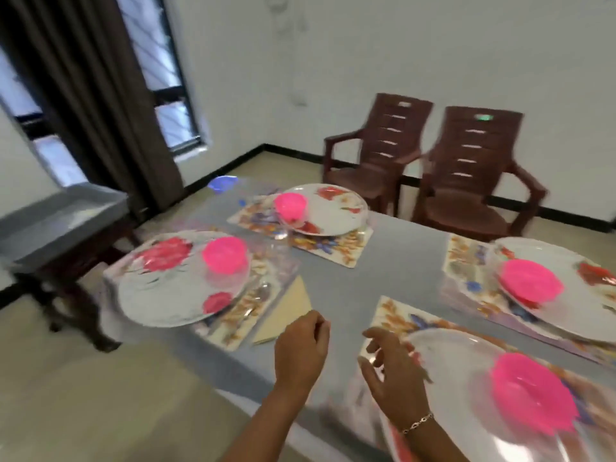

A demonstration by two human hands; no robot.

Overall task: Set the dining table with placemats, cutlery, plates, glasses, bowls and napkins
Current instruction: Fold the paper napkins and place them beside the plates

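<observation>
The near plate (466,378) runs off the bottom edge, and the right plate (566,315) off the side. A blue thing (222,183) at the far end of the desk (383,261) is too blurry to tell. The left grip (301,348) curls inward, so I cannot tell if it holds anything.

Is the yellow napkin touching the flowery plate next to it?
Apart. In the head view, a strip of placemat shows between the napkin and the plate.

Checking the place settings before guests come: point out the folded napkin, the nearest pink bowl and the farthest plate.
folded napkin (288,311), head view, middle of its cream face.
nearest pink bowl (533,391), head view, centre of the bowl.
farthest plate (338,216), head view, bare white middle.
</observation>
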